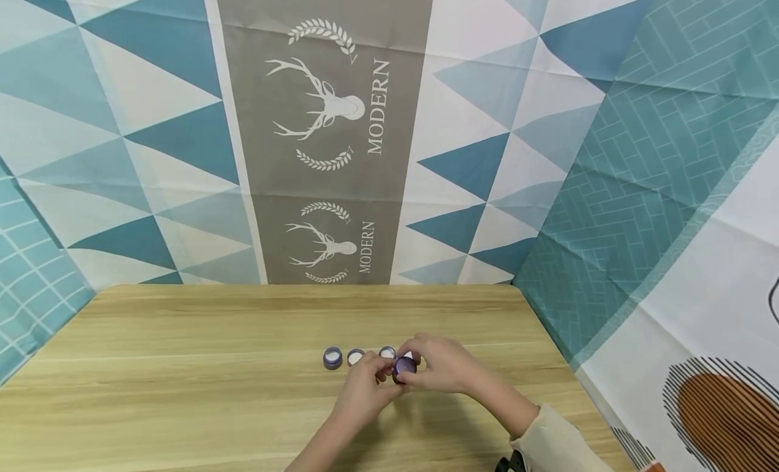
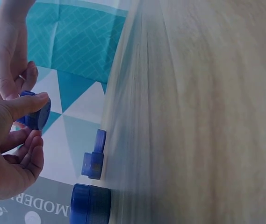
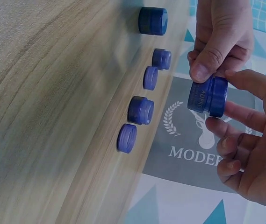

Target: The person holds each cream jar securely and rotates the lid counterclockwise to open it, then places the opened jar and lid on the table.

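Between both hands, raised off the table, is a small purple-blue cosmetic jar [image 3: 199, 95] with lettering on its side. My left hand [image 1: 365, 389] pinches its body, thumb lying along it in the left wrist view. From the other side my right hand [image 1: 439, 364] grips the upper part, which looks like a lid [image 3: 219, 97]; its dark round top faces up in the head view. Beyond the hands stands a row of similar pieces: a bigger-looking jar [image 3: 153, 21], a smaller jar [image 3: 161, 59], a ring-like cap [image 3: 150, 78], a necked jar [image 3: 140, 110] and another cap [image 3: 126, 138].
All of this is over a light wooden table [image 1: 182, 384]. At its back hangs a patterned cloth [image 1: 328, 120] with deer heads and triangles; more cloth covers both sides. White shows inside the leftmost piece [image 1: 332, 357] of the row. My fingers partly cover the row's right part.
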Demonstrator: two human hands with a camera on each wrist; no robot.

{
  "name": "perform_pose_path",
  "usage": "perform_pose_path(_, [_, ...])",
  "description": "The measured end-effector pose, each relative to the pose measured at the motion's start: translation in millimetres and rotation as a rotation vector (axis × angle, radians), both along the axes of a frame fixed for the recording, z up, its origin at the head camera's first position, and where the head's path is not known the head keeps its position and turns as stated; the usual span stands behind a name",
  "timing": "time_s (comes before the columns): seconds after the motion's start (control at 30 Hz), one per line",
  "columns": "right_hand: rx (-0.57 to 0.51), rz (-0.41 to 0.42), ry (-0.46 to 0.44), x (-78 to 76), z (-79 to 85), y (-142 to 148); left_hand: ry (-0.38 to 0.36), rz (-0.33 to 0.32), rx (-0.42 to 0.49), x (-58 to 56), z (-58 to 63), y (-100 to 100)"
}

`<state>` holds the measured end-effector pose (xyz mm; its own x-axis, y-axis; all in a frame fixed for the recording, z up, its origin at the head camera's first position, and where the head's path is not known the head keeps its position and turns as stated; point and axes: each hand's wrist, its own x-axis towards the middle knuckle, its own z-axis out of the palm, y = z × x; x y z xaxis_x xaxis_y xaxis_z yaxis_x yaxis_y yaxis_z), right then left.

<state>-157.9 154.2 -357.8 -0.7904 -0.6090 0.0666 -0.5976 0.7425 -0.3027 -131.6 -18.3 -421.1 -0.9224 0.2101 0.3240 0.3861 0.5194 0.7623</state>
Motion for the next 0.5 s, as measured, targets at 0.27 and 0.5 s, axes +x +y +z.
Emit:
perform_pose_path(0.27, [0.07, 0.015, 0.023, 1.6, 2.6, -2.2, -0.017, -0.011, -0.008, 0.2, -0.7, 0.0])
perform_pose_path(0.5, [0.089, 0.01, 0.027, 3.1, 2.4, -2.8, -0.036, -0.01, -0.018, 0.8, 0.4, 0.0])
